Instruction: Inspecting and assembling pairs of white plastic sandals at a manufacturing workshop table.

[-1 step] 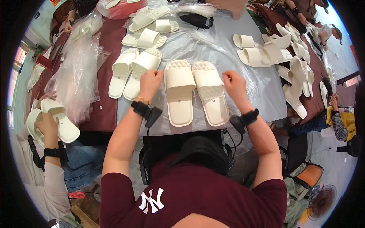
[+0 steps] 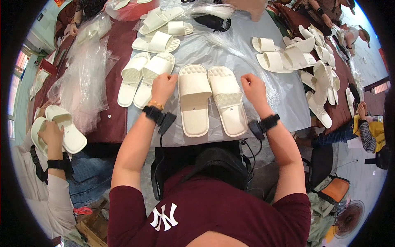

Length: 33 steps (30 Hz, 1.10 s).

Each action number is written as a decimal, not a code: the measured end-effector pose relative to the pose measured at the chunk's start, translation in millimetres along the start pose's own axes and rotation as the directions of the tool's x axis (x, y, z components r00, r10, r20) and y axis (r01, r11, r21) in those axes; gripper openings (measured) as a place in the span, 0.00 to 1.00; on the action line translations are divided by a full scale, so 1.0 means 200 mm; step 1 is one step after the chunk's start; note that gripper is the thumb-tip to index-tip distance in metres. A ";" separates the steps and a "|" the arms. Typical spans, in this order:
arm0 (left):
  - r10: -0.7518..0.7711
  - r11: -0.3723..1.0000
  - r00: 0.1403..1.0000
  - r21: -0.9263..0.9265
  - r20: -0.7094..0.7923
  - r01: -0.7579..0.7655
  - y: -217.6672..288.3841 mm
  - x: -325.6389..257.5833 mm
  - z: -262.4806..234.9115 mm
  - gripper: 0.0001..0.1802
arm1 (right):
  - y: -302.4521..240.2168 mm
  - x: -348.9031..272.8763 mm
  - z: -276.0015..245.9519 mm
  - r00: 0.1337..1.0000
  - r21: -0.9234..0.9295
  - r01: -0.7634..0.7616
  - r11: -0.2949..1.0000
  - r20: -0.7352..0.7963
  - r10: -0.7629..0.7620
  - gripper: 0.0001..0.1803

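Two cream slide slippers, a left-hand slipper [image 2: 194, 101] and a right-hand slipper [image 2: 227, 101], lie side by side before me, open heels toward me. Both have a quilted insole at the toe. My left hand [image 2: 163, 88] is curled closed just left of them, close to another cream pair, whose nearer slipper [image 2: 154, 76] is partly behind it. On the other side, my right hand [image 2: 254, 89] is likewise closed, apart from the right-hand slipper. Neither fist shows anything in it.
Several more cream slippers [image 2: 158, 41] lie farther back, with a loose heap [image 2: 294, 55] at the right. Clear plastic bags [image 2: 80, 78] cover the left side. A co-worker's hand [image 2: 51, 133] holds a slipper pair at far left. The table's near edge [image 2: 193, 143] runs below my wrists.
My two fists have shifted very slightly away from me. The co-worker's slippers at far left have moved a little. The slippers before me have not moved.
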<state>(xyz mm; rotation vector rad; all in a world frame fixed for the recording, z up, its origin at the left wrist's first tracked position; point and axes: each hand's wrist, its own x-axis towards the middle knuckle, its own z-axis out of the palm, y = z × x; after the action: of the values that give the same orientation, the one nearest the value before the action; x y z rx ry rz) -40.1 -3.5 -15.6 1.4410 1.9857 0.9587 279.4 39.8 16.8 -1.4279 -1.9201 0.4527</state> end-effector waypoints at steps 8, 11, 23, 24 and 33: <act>-0.080 0.919 0.996 0.383 -0.039 0.089 0.12 0.16 0.13 0.19 | 0.21 0.25 0.23 0.931 -0.222 -0.299 0.928 0.144 0.335 0.17; -0.006 0.945 0.993 0.324 -0.118 0.045 0.08 0.17 0.16 0.16 | 0.18 0.26 0.26 0.931 -0.251 -0.305 0.919 0.127 0.343 0.16; 0.269 0.952 0.941 -0.089 -0.206 -0.292 0.17 0.11 0.24 0.11 | 0.16 0.30 0.29 0.930 -0.172 -0.340 0.924 0.085 0.358 0.14; 0.199 0.941 0.965 -0.242 -0.170 -0.237 0.18 0.11 0.25 0.11 | 0.14 0.29 0.30 0.961 -0.125 -0.272 0.954 0.017 0.276 0.13; 0.135 0.890 0.991 -0.440 0.006 -0.118 0.16 0.07 0.29 0.12 | -0.16 0.21 0.43 0.997 0.344 0.043 0.938 0.040 -0.060 0.08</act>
<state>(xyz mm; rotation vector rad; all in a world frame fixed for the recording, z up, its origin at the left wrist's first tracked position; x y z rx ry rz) 16.3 30.2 -27.2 1.3240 1.5279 1.3276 190.0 79.8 -9.3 -1.1452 -1.8044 0.7641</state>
